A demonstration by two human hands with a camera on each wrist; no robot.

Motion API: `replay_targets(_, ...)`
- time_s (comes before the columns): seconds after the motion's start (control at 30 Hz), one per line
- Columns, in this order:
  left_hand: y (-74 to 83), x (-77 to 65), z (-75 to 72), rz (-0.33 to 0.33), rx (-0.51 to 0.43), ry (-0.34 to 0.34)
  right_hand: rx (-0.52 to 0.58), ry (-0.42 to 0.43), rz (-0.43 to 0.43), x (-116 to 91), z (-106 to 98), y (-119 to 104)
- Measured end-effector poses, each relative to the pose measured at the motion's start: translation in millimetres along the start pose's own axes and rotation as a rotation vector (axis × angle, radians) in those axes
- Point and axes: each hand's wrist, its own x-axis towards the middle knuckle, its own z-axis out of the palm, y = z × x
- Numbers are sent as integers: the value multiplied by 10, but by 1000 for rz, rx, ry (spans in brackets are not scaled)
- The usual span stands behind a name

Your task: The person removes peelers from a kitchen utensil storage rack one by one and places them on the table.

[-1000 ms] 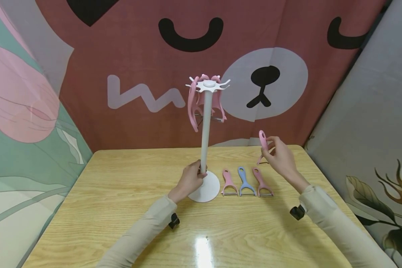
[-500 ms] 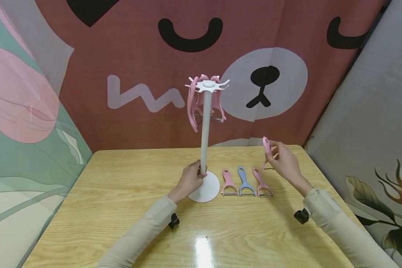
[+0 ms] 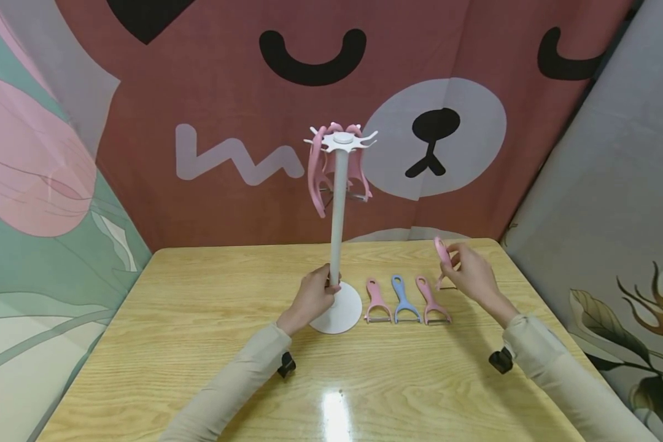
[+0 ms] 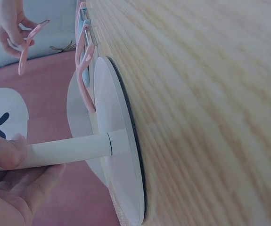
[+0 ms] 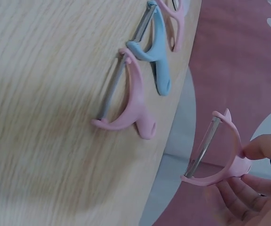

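My left hand (image 3: 310,296) grips the lower pole of a white stand (image 3: 339,221), just above its round base. Several pink peelers (image 3: 316,172) hang from the hooks at its top. My right hand (image 3: 471,274) pinches a pink peeler (image 5: 232,162) by its handle, held above the table with the blade end down. Left of that hand, three peelers lie in a row: a pink one (image 3: 376,301) nearest the base, a blue one (image 3: 402,299) in the middle, and another pink one (image 3: 431,302) on the right.
The wooden table (image 3: 210,319) reaches back to a cloth with a bear print (image 3: 226,202). A grey cloth (image 3: 602,202) hangs at the right, a flowered one (image 3: 38,172) at the left. Some bare hooks (image 3: 370,138) face right on the stand's top.
My right hand has lowered the pink peeler toward the table and shifted slightly right. The left hand stays on the pole, and the stand and the row of peelers have not moved.
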Motion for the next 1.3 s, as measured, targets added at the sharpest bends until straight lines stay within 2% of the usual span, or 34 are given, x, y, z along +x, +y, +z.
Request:
replay_targets(0.37, 7, 0, -2, 12, 0, 7, -17, -79, 42, -53, 14, 87)
replay_targets(0.63, 24, -7, -12, -2, -6, -2, -44, -144, 63, -97, 27, 122)
replay_targets(0.97, 4, -8, -17, 18, -15, -5, -65, -204, 84, -155, 88, 183)
replay_targets(1.3, 19, -3, -16, 2, -15, -10, -114, -245, 101, -224, 127, 286)
